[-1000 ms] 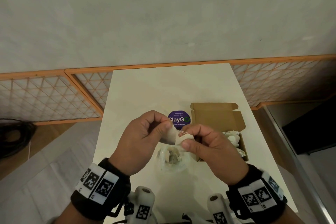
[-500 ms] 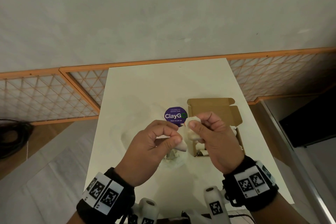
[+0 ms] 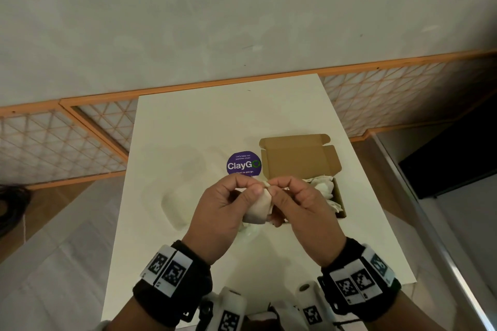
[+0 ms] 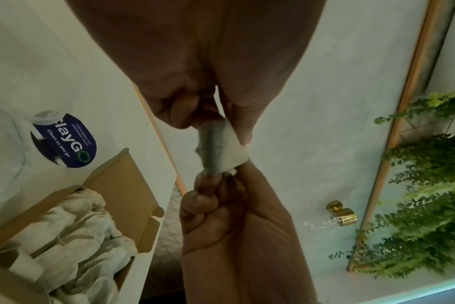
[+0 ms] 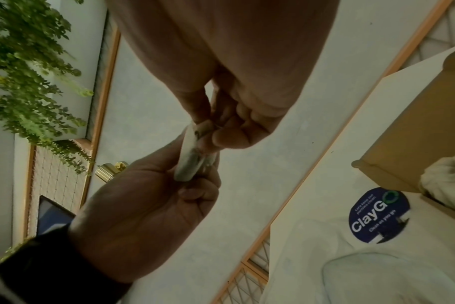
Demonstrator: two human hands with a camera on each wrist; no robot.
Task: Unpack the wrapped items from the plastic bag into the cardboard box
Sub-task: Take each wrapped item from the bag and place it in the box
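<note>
Pale wall (image 3: 242,8) behind, orange-framed lattice panels (image 3: 61,140) along its foot. White table (image 3: 204,121) runs away from the person, far edge against the wall.

Cardboard box (image 3: 298,158) near the right edge of the table, lid flap open toward the far edge, crumpled white wrapped items (image 4: 73,230) already inside. Clear plastic bag (image 3: 183,204) lies flat toward the left edge, faint against the white top. Round purple sticker (image 3: 243,164) just beside the box's left wall.

Left hand (image 3: 223,212) and right hand (image 3: 301,207) raised together above the table's near half, next to the box. Between them one small wrapped item (image 3: 259,204), white paper or cloth. Both hands' fingers are curled, thumb and forefinger of each pinching the top of the wrapping.

Step, as judged: one item out of the bag, being handled before it goes in the box. Next move calls for carrying it right and setting it among the others.

Hard to tell: what the wrapping contains, whether the bag holds more, and the box's near end, which is hidden behind the right hand.
</note>
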